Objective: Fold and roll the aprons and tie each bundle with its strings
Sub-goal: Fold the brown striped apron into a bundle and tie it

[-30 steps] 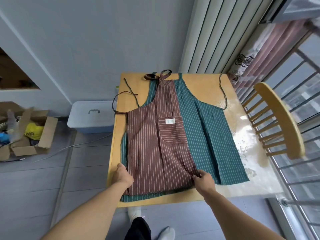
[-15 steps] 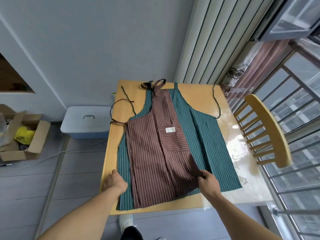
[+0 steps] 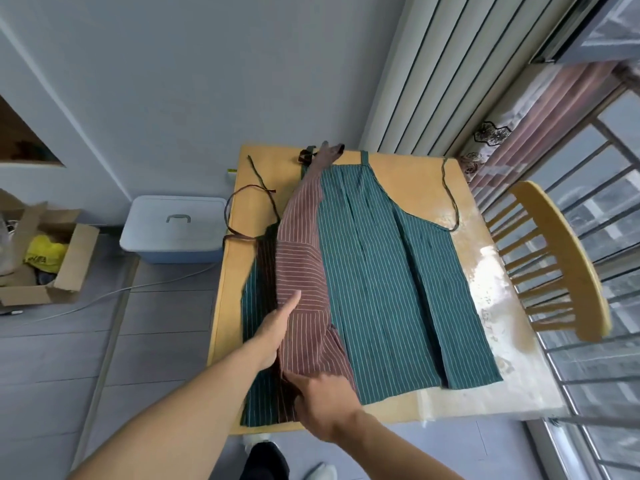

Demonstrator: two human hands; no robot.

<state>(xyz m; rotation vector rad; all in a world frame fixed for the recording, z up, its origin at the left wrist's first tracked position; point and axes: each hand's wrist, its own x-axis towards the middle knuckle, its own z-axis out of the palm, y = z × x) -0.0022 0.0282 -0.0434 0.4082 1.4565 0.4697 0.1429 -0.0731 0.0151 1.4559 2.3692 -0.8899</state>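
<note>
Since half second ago, right hand carries brown apron edge toward 9 o'clock, folding it lengthwise; fingers pinch hem. Left hand lies flat, fingers straight, pressing fold. Brown apron lies atop green apron on table. Rolling, tying pending.

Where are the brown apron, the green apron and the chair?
brown apron (image 3: 301, 271): head view, middle of the folded striped cloth.
green apron (image 3: 381, 271): head view, flat middle panel.
chair (image 3: 568, 251): head view, curved top rail.

bare table far end, chair blocks rt side
</note>
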